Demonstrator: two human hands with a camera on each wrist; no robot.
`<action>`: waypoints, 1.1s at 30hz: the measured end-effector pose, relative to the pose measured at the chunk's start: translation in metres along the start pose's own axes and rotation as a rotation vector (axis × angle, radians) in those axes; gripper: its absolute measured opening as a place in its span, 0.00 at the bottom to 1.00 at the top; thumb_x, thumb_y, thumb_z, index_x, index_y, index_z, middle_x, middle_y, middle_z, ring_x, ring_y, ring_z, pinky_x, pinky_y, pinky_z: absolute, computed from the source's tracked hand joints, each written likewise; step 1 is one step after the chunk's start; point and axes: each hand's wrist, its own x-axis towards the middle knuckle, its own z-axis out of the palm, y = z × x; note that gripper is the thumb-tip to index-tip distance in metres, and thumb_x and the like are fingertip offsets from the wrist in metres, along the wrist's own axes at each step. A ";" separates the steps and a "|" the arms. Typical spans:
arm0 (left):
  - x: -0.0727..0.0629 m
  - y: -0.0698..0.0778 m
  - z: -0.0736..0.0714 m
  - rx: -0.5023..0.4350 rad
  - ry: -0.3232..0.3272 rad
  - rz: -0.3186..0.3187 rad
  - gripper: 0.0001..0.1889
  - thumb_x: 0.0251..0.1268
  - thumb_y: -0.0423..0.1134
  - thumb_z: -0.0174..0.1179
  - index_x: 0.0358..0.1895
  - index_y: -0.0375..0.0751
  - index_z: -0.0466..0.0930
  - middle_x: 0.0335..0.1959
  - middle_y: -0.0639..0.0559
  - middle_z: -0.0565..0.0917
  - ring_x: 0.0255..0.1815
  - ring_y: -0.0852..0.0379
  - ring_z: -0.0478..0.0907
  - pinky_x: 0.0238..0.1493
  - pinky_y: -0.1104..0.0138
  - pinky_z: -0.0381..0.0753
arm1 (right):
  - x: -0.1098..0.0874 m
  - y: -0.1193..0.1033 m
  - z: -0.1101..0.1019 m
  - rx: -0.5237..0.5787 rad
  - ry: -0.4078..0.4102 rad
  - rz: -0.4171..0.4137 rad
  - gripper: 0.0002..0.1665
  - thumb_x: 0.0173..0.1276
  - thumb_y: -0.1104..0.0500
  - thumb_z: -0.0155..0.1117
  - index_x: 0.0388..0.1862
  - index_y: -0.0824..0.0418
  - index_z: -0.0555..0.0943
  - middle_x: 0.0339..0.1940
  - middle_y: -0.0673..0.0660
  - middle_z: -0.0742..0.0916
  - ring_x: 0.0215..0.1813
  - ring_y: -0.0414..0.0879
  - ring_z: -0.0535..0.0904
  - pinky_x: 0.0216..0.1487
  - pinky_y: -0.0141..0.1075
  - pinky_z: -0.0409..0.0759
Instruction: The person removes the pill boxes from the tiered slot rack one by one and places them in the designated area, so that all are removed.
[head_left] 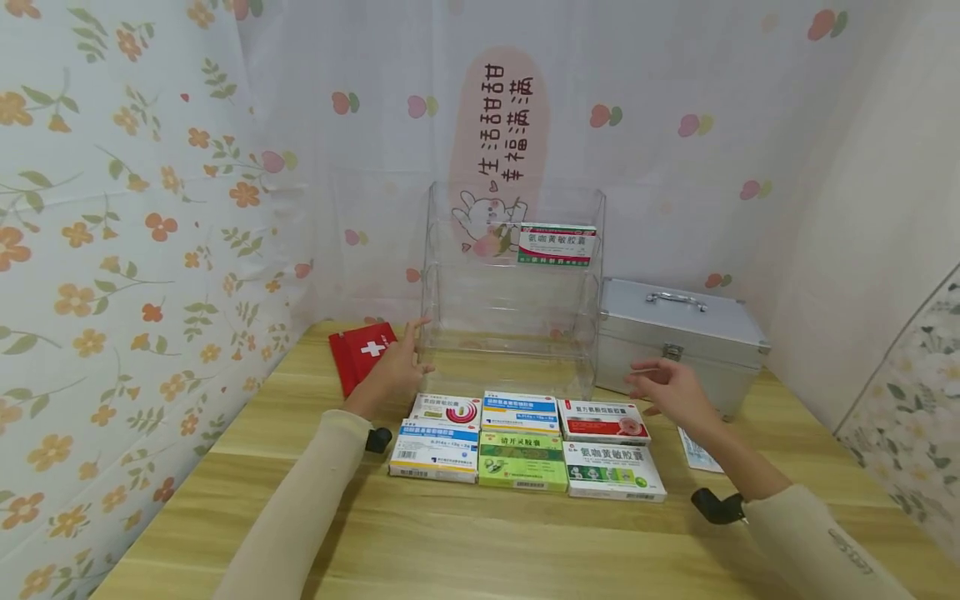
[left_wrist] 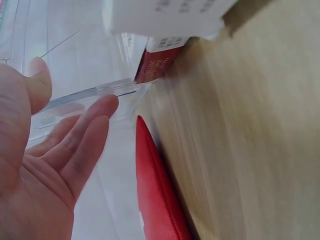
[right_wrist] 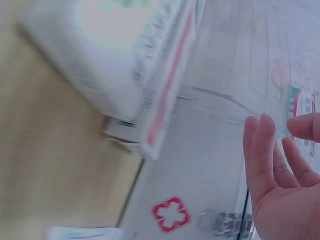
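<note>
A clear tiered rack (head_left: pixel 510 342) stands upright at the back of the table. One white, red and green medicine box (head_left: pixel 557 245) stands on its upper tier, at the right. My left hand (head_left: pixel 401 367) is at the rack's left side, its fingers extended; in the left wrist view the fingers (left_wrist: pixel 82 140) lie beside the clear edge, and I cannot tell if they touch it. My right hand (head_left: pixel 671 392) hovers past the rack's right side, before the silver case (head_left: pixel 682 325), fingers loosely bent and holding nothing. Several medicine boxes, including a green one (head_left: pixel 522 461), lie in two rows before the rack.
A red pouch with a white cross (head_left: pixel 363 354) lies left of the rack, behind my left hand. A pale packet (head_left: pixel 699 450) lies partly under my right forearm. Patterned curtains (head_left: pixel 150 208) close off the back and left side.
</note>
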 end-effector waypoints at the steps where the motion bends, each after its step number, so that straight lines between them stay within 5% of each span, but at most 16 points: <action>1: 0.000 0.001 -0.002 0.002 -0.001 0.001 0.48 0.65 0.38 0.66 0.76 0.71 0.41 0.60 0.38 0.75 0.46 0.44 0.78 0.36 0.59 0.85 | 0.006 -0.003 0.001 -0.008 0.006 -0.014 0.26 0.76 0.54 0.57 0.63 0.71 0.72 0.55 0.72 0.83 0.47 0.60 0.85 0.35 0.41 0.86; 7: -0.003 0.009 -0.006 0.085 -0.002 0.004 0.48 0.64 0.39 0.67 0.77 0.67 0.41 0.43 0.42 0.78 0.37 0.47 0.78 0.32 0.61 0.83 | 0.035 -0.023 0.006 -0.059 0.048 -0.116 0.23 0.76 0.56 0.56 0.61 0.71 0.74 0.54 0.71 0.83 0.51 0.64 0.82 0.34 0.34 0.85; 14: -0.002 0.017 -0.010 0.141 0.042 0.052 0.49 0.58 0.37 0.71 0.78 0.57 0.47 0.68 0.39 0.70 0.64 0.38 0.72 0.47 0.47 0.83 | 0.062 -0.053 0.010 -0.151 0.086 -0.148 0.20 0.74 0.59 0.58 0.58 0.70 0.76 0.54 0.69 0.82 0.52 0.62 0.82 0.35 0.33 0.84; 22: -0.001 0.013 -0.014 0.109 0.013 0.066 0.48 0.57 0.38 0.73 0.76 0.55 0.50 0.66 0.39 0.71 0.63 0.39 0.73 0.48 0.47 0.83 | 0.089 -0.070 0.012 -0.207 0.153 -0.183 0.20 0.73 0.59 0.57 0.60 0.67 0.77 0.59 0.67 0.80 0.56 0.61 0.80 0.47 0.51 0.83; 33: 0.004 0.017 -0.027 0.189 -0.077 0.122 0.46 0.59 0.41 0.71 0.75 0.49 0.48 0.65 0.34 0.73 0.64 0.39 0.73 0.59 0.44 0.76 | 0.114 -0.081 0.011 -0.225 0.299 -0.276 0.19 0.70 0.61 0.59 0.57 0.69 0.78 0.60 0.68 0.79 0.57 0.64 0.78 0.54 0.57 0.78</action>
